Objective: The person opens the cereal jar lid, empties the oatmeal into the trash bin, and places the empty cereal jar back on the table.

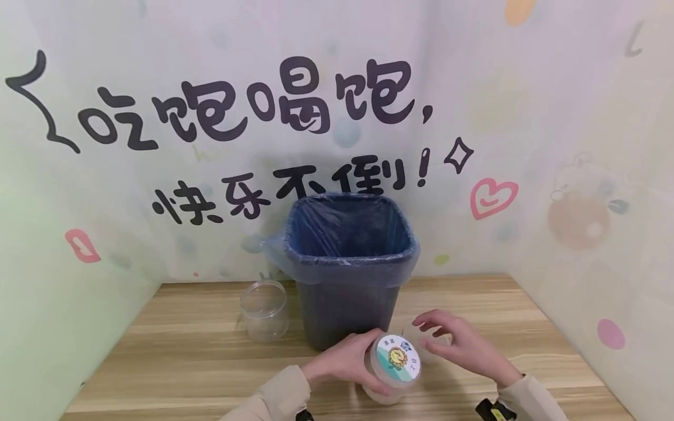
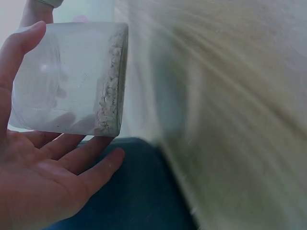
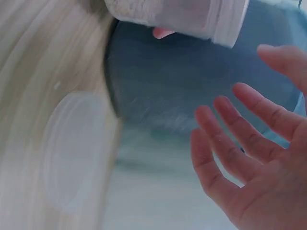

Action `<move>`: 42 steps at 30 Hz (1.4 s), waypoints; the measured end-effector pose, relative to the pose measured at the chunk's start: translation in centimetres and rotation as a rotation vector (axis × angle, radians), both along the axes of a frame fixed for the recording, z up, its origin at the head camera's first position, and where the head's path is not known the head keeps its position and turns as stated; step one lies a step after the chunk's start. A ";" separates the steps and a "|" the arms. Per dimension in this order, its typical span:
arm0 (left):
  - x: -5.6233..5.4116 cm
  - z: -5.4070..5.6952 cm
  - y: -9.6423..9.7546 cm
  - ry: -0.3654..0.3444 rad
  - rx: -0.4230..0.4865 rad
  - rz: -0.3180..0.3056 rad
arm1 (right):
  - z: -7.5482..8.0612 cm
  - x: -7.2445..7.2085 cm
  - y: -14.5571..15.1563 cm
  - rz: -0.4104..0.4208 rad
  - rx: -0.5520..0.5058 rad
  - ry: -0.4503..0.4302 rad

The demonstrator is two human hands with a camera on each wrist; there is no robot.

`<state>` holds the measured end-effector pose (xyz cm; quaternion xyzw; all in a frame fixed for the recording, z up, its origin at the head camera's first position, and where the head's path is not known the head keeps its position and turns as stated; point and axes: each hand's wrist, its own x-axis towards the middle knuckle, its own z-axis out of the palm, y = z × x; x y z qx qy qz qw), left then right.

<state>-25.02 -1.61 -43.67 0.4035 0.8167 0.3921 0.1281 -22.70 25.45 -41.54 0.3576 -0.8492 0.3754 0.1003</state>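
Note:
A clear plastic jar is in the grip of my left hand, thumb on one side and fingers on the other. On its top is a round lid with a sunflower label. Small pale pieces lie at the bottom of the jar in the left wrist view. My right hand is beside the jar, apart from it, fingers spread and nothing held. A translucent round lid lies on the table in the right wrist view; in the head view the right hand partly covers it.
A dark bin lined with a blue plastic bag stands just behind the jar. To its left is a second clear jar, uncovered. The wood-grain table meets printed wall panels at the back and sides.

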 end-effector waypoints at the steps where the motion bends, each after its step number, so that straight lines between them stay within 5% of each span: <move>1: 0.2 0.3 -0.4 0.017 -0.007 -0.010 | 0.3 0.2 -0.5 0.024 0.011 0.021; 4: 0.6 1.3 -1.5 0.078 -0.032 -0.025 | 1.2 0.8 -2.1 0.107 0.045 0.085; 7: 1.2 2.2 -2.5 0.147 -0.048 -0.008 | 1.9 1.3 -3.8 0.148 0.059 0.052; 15: 2.2 3.6 -4.7 0.276 -0.111 0.144 | 2.2 2.5 -7.8 0.016 0.149 0.064; 20: 2.4 3.8 -5.5 0.334 -0.120 0.171 | 1.4 2.4 -9.5 0.023 0.117 0.094; 28: 1.8 3.8 -6.4 0.244 -0.082 0.078 | 0.9 2.3 -10.3 0.069 0.118 0.193; 33: 1.3 3.8 -7.0 0.106 -0.077 -0.022 | 1.0 2.5 -10.2 0.209 0.184 0.317; 38: 1.4 3.9 -7.3 0.083 -0.077 -0.021 | 1.3 2.4 -9.8 0.305 0.177 0.206; 42: 2.0 3.9 -7.0 0.248 -0.158 0.097 | 1.3 2.3 -9.5 0.251 0.125 -0.066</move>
